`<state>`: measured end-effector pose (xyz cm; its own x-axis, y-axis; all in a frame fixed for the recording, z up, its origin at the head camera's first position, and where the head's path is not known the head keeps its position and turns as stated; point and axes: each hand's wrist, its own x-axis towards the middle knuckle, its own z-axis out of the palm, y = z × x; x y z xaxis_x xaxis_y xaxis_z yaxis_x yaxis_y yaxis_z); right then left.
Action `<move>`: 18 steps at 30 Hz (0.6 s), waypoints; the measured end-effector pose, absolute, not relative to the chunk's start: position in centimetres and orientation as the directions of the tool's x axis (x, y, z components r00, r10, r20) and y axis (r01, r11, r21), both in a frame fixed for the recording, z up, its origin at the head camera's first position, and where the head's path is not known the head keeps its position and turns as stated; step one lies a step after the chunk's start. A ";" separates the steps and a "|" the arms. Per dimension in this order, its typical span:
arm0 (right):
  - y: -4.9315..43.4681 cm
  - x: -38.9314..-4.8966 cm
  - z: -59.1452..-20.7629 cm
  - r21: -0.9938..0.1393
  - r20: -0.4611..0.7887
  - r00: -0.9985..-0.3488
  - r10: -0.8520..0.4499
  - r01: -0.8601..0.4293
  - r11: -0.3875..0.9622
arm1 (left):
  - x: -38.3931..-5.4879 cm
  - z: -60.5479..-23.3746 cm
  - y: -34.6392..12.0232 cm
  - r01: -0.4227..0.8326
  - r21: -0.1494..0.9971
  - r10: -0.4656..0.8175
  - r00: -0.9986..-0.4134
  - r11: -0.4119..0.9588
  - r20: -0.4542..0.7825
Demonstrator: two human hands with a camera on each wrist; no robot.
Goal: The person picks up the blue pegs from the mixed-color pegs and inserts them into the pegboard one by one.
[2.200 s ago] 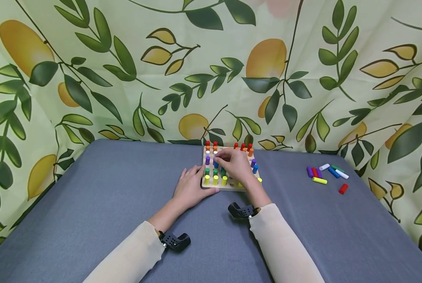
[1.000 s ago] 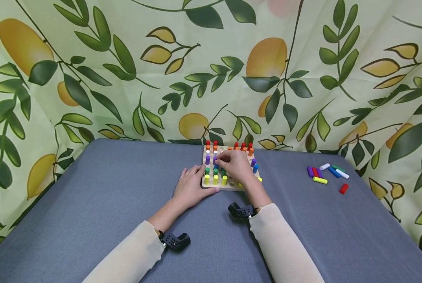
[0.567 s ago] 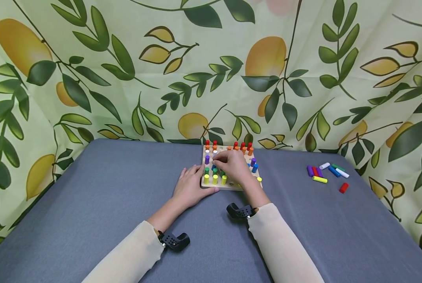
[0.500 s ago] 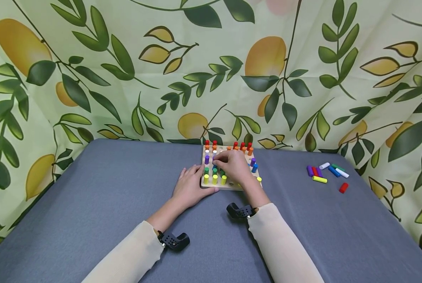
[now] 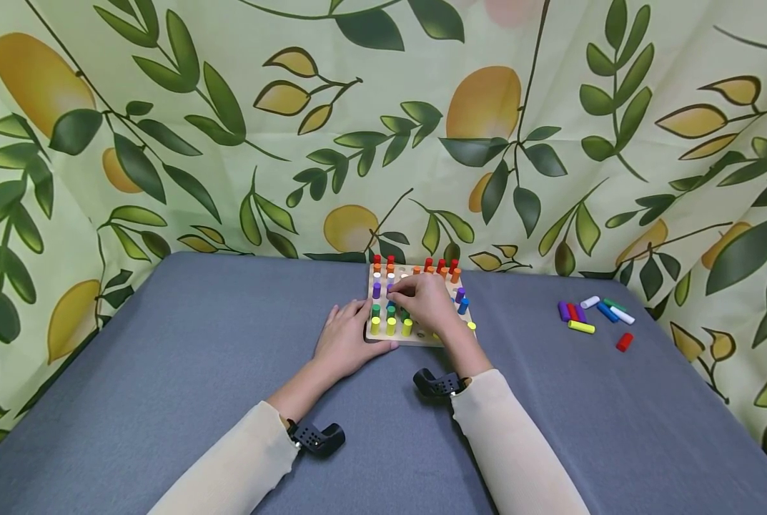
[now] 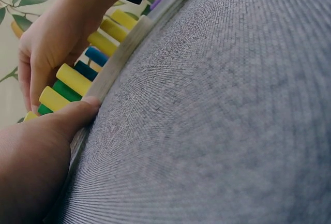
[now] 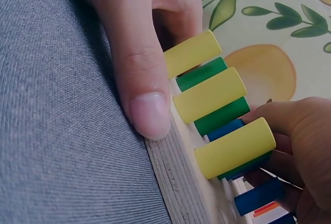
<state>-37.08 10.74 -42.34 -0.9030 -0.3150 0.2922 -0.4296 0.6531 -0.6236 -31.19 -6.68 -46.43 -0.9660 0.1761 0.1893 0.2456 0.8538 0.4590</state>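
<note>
My right hand (image 5: 429, 300) reaches over a wooden pegboard (image 5: 415, 342) set with coloured pegs. Its thumb and forefinger pinch a purple peg (image 5: 390, 288) in the second column from the left, below a white peg. My left hand (image 5: 346, 342) lies at the board's near left corner, fingers stretched along the left side. Its thumb (image 7: 147, 94) presses the front edge in the right wrist view. Yellow pegs (image 5: 391, 327) fill part of the front row, with green pegs (image 7: 222, 115) behind them. My right hand hides the middle of the board.
To the right on the grey tabletop (image 5: 518, 429) lie several loose pegs, among them a yellow one (image 5: 581, 327), a white one (image 5: 622, 316) and a red one (image 5: 624, 343) set apart. A leaf-patterned cloth (image 5: 383, 129) hangs behind the table.
My right fingertips have shifted slightly among the pegs, and a purple peg's top now shows at them where blue showed earlier. My left hand stays at the corner.
</note>
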 end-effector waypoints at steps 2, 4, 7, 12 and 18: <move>10.8 -37.1 -42.3 -0.624 0.295 -0.902 -0.313 -0.431 0.652 | -31.2 -46.5 -6.7 0.245 0.460 0.175 -0.966 0.854 0.189; 10.8 -37.1 -42.3 -0.624 0.300 -0.900 -0.315 -0.435 0.649 | -31.3 -46.5 -6.7 0.243 0.459 0.174 -0.967 0.855 0.188; 10.9 -37.2 -42.3 -0.617 0.305 -0.897 -0.320 -0.443 0.651 | -31.3 -46.5 -6.7 0.242 0.456 0.172 -0.967 0.856 0.189; 10.9 -37.2 -42.2 -0.621 0.284 -0.903 -0.321 -0.429 0.656 | -31.2 -46.4 -6.7 0.237 0.462 0.172 -0.969 0.854 0.179; 11.0 -37.3 -42.1 -0.619 0.257 -0.905 -0.338 -0.423 0.662 | -31.2 -46.4 -6.7 0.239 0.464 0.173 -0.968 0.853 0.180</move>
<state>-37.29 10.98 -42.12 -0.9055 -0.3379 0.2569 -0.4226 0.6620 -0.6189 -31.22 -6.70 -46.41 -0.9683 0.1729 0.1801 0.2386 0.8528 0.4645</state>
